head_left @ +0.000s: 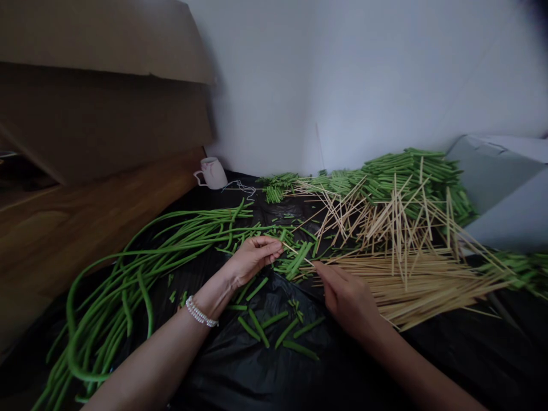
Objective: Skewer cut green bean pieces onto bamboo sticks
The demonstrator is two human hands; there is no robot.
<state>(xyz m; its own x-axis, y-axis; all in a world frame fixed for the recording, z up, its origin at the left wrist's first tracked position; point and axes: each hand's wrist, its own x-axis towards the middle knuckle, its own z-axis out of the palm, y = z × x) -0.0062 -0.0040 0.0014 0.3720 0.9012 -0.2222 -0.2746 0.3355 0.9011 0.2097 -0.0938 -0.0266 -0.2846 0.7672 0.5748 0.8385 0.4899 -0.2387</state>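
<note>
My right hand is closed on one end of a thin bamboo skewer. Several short cut green bean pieces lie crosswise at the skewer, between my two hands. At the skewer's other end, the thumb and fingers of my left hand are pinched together around its tip; whether a bean piece is also in that pinch I cannot tell. Loose cut bean pieces are scattered on the black plastic sheet below my hands. A white beaded bracelet circles my left wrist.
Long uncut green beans spread over the left side. A heap of bare skewers lies at right, with piled skewered bean pieces behind. A mug stands by the wall, a cardboard box at left, a pale box at right.
</note>
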